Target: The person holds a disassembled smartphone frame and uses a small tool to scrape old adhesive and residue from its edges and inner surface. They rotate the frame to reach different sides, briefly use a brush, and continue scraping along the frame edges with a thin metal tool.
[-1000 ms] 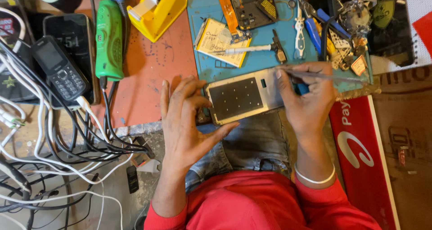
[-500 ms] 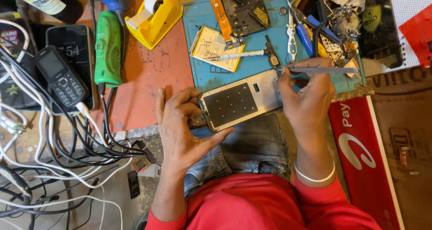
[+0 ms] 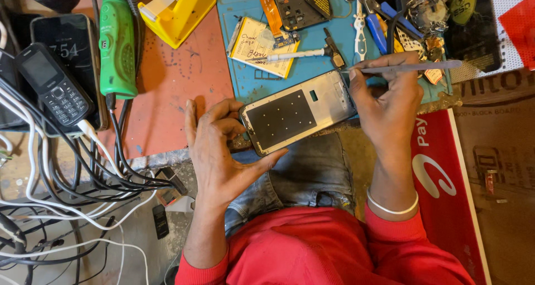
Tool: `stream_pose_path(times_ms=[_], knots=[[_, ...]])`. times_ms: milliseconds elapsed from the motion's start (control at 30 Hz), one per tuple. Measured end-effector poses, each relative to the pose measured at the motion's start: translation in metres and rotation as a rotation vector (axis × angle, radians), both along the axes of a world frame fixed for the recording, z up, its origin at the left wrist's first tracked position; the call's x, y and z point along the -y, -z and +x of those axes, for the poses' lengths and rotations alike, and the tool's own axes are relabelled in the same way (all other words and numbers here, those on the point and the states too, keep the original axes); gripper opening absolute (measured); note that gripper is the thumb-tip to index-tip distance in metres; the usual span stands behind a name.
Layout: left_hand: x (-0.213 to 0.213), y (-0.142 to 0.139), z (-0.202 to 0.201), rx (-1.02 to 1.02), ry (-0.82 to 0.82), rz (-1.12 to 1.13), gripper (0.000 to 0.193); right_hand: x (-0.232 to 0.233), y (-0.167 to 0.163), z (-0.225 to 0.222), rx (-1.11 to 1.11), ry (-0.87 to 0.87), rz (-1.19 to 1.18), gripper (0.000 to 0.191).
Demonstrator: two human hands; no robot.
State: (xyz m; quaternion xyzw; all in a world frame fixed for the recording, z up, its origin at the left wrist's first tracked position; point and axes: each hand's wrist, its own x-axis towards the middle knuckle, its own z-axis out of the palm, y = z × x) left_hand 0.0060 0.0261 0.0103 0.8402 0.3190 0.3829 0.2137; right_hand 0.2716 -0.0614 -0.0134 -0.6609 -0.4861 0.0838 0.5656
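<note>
The opened phone frame (image 3: 298, 118) is lying with its back cover already off, showing a bare metal chassis and a dark rectangular pad where a battery would sit; no battery is in it. A separate circuit board (image 3: 301, 3) with an orange flex strip is lying on the blue mat (image 3: 245, 73), beyond the frame, so the stripping-down looks well advanced, while whatever is left at the frame's far corner is still being worked.

The left hand (image 3: 220, 151) is cradling the frame's near end: its fingers (image 3: 231, 123) are curling loosely round the short edge, the thumb is pressing against the frame's lower corner from beneath, and the hand is only half closed. The right hand (image 3: 390, 104) is sitting just beside the frame's other end, closed in a pinch on a thin grey tool (image 3: 412, 67) that looks like tweezers. The tool's tip is pointing at the frame's upper corner; whether it is touching the metal cannot be told.

The frame itself is hanging over the table (image 3: 178, 95) edge, above the person's lap, half on the mat. A small hammer (image 3: 304, 54) is lying just beyond the frame.
</note>
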Motion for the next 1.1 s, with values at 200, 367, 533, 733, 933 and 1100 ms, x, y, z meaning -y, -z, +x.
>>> stream_pose_path(times_ms=[200, 367, 533, 733, 933, 1100], knots=[[0.007, 0.0, 0.004, 0.112, 0.024, -0.048, 0.073, 0.0, 0.002, -0.001, -0.101, -0.035, 0.046, 0.031], [0.008, -0.002, 0.005, 0.056, 0.016, -0.022, 0.078, -0.001, 0.005, -0.007, -0.104, -0.001, 0.055, 0.031], [0.008, -0.009, 0.005, -0.169, 0.01, 0.019, 0.096, -0.002, 0.004, -0.018, -0.089, 0.046, 0.061, 0.03], [0.006, -0.01, 0.007, -0.219, 0.062, 0.012, 0.08, -0.006, -0.002, -0.026, -0.107, 0.092, 0.065, 0.03], [0.005, -0.009, 0.007, -0.216, 0.08, 0.018, 0.078, -0.008, -0.005, -0.028, -0.061, 0.057, 0.083, 0.029], [0.008, -0.008, 0.008, -0.212, 0.045, 0.015, 0.078, -0.006, -0.001, -0.029, -0.041, 0.098, 0.098, 0.028]])
